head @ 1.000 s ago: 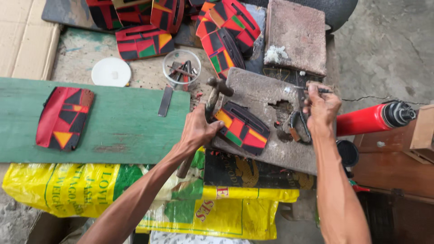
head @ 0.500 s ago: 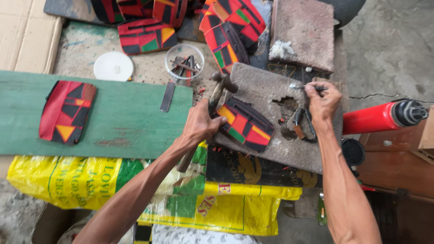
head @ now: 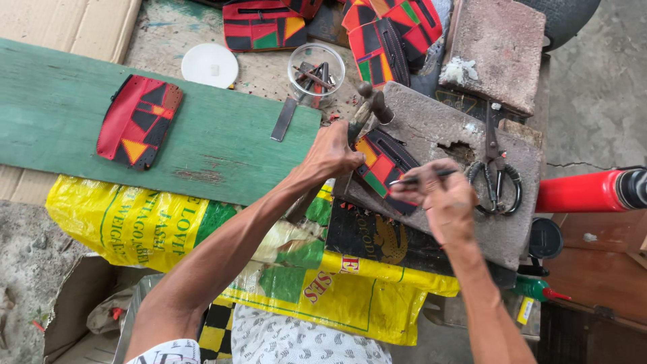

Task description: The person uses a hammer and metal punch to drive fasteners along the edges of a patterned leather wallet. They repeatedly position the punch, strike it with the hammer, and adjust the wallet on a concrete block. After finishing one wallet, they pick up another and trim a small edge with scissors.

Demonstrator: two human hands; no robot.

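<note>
Right hand [head: 441, 202] moved off scissors [head: 497, 176], holding thin tool [head: 423, 178], left hand [head: 331, 154] gripping hammer [head: 367, 108]

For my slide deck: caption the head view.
Left hand grips a hammer; right hand pinches a thin tool over a patchwork pouch.

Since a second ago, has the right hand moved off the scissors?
Yes. The right hand has come away from the scissors on the stone slab and moved left toward the patterned pouch, now pinching a thin dark tool.
</note>
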